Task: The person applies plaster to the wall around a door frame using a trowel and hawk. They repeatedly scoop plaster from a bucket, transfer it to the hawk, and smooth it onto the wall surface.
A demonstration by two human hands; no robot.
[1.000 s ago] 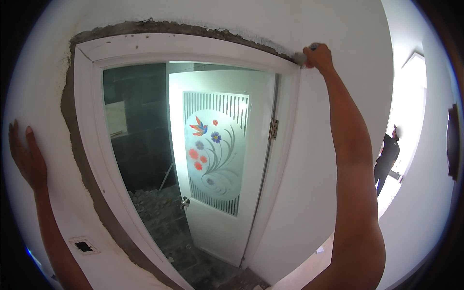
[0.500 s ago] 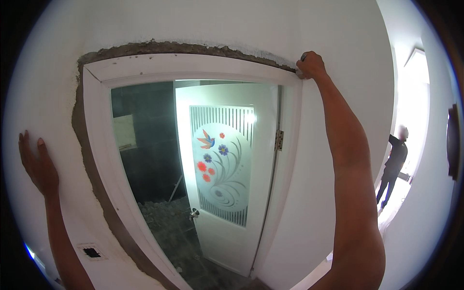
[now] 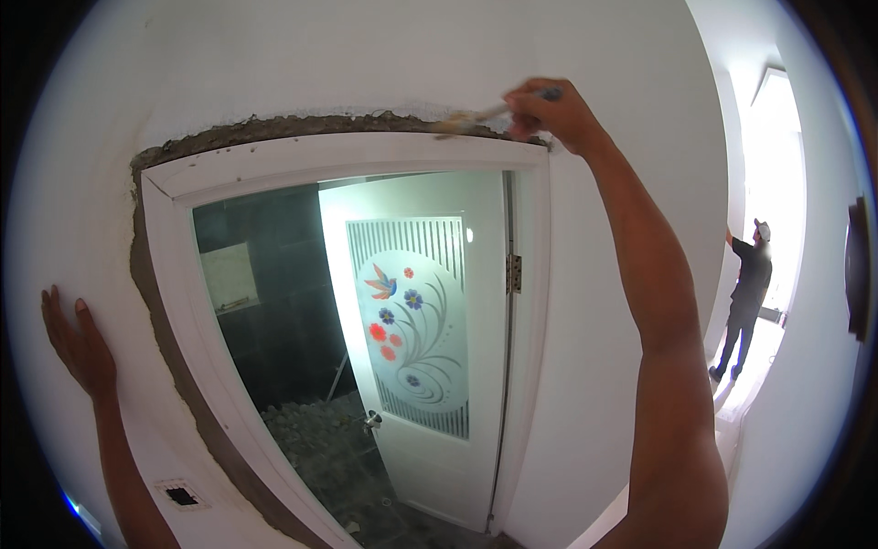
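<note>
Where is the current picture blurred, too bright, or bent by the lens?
In the head view, the brush-like tool in the right hand is smeared, likely by motion; same view, the bright opening at far right is washed out; same view, the door frame curves along its left side.

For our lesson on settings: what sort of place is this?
Likely an indoor renovation site: a rough grey strip edges the white door frame, and rubble lies beyond the open door.

The bare left hand (image 3: pixel 82 352) is raised, fingers (image 3: pixel 60 322) pointing up, thumb apart, above an upright bare left forearm (image 3: pixel 128 457). The bare right hand (image 3: pixel 553 114), motion-blurred and higher, curls closed atop the raised, bare right arm (image 3: pixel 672 366).
</note>
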